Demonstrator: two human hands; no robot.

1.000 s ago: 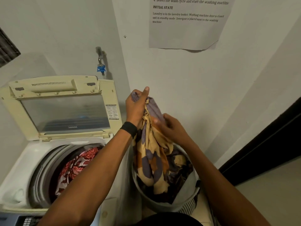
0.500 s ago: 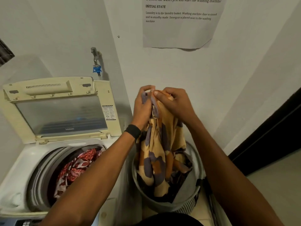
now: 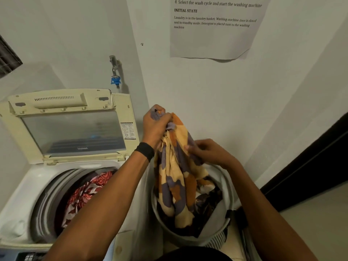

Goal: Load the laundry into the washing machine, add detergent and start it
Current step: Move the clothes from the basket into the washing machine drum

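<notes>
A yellow, orange and purple patterned cloth point(image 3: 177, 181) hangs bunched above the grey laundry basket point(image 3: 228, 200), its lower end still inside. My left hand point(image 3: 153, 125) grips the cloth's top end, raised beside the wall. Lower down, my right hand point(image 3: 207, 151) pinches the cloth's right side just over the basket rim. Dark laundry point(image 3: 209, 204) lies in the basket under it. To the left stands the top-loading washing machine point(image 3: 20, 193) with its lid point(image 3: 73, 129) raised; a red and white patterned garment point(image 3: 82, 194) lies in the drum.
A tap with a blue fitting point(image 3: 115, 72) is on the wall behind the machine. A printed paper sheet point(image 3: 214, 38) is taped to the wall above the basket. A dark door frame point(image 3: 310, 166) runs along the right. The machine's control panel point(image 3: 28, 257) shows at the bottom left.
My right hand let go of the cloth's top and slid down to pinch it near the basket rim. My left hand kept its hold high up.
</notes>
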